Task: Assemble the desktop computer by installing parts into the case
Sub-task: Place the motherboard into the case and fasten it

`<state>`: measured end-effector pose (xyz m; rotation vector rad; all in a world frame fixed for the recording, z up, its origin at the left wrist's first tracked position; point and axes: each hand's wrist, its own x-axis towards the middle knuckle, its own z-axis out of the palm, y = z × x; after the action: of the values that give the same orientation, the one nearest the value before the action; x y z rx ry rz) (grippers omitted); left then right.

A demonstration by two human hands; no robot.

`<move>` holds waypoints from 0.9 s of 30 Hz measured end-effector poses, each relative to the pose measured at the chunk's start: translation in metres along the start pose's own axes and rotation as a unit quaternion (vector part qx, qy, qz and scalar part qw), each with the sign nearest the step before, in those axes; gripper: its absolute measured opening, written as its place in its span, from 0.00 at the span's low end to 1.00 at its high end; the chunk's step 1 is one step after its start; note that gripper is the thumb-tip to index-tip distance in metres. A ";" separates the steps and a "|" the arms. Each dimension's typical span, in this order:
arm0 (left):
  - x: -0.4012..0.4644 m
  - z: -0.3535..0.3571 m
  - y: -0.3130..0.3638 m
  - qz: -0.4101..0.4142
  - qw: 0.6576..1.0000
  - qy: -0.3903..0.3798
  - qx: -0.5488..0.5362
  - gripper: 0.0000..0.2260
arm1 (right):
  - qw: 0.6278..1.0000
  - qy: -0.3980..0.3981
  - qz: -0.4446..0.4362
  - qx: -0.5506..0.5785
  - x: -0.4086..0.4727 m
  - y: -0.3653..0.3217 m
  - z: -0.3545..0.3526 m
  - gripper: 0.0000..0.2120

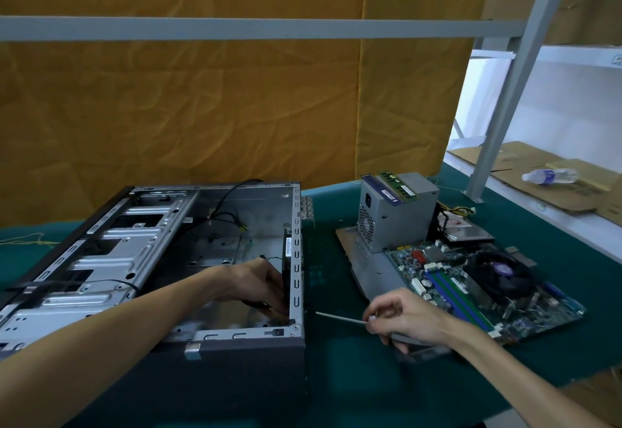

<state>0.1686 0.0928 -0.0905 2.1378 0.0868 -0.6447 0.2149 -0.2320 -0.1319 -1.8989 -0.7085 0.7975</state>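
While a dark part inside the case was gripped by the left hand and a screwdriver by the right hand, the fragile motherboard at three o'clock was judged best taken by its edges.

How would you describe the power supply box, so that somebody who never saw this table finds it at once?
Start at the open computer case on the green table and look to its right. Behind the flat green motherboard stands the power supply box, a grey metal block. It alone stands tall there, with memory sticks lying on top.
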 end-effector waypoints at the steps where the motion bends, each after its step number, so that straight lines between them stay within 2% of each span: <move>1: 0.000 0.000 0.000 -0.001 1.000 0.000 -0.001 0.08 | 1.000 -0.002 0.001 0.001 0.000 0.001 0.000 0.03; 5: -0.001 0.001 0.001 0.002 1.000 0.000 0.002 0.10 | 1.000 0.006 0.004 -0.005 0.002 0.001 -0.002 0.05; 7: 0.000 0.001 0.001 0.000 1.000 0.005 0.003 0.10 | 1.000 0.010 0.004 -0.021 0.004 -0.003 -0.005 0.03; 12: -0.001 0.001 0.000 -0.001 1.000 -0.001 -0.008 0.10 | 0.994 -0.014 0.032 -0.104 0.002 -0.022 -0.025 0.19; 15: -0.001 0.001 0.000 0.003 1.000 -0.006 -0.007 0.10 | 0.994 -0.011 0.017 -0.110 0.002 -0.030 -0.033 0.23; 20: -0.002 0.001 0.001 0.005 1.000 -0.002 -0.006 0.10 | 0.997 0.018 0.014 -0.075 0.004 -0.024 -0.033 0.15; 27: -0.005 0.000 0.004 0.001 1.000 -0.009 -0.005 0.10 | 0.998 0.050 0.024 0.013 -0.002 -0.004 -0.029 0.13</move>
<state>0.1657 0.0907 -0.0856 2.1207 0.0769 -0.6614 0.2361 -0.2471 -0.1175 -1.9240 -0.5909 0.7326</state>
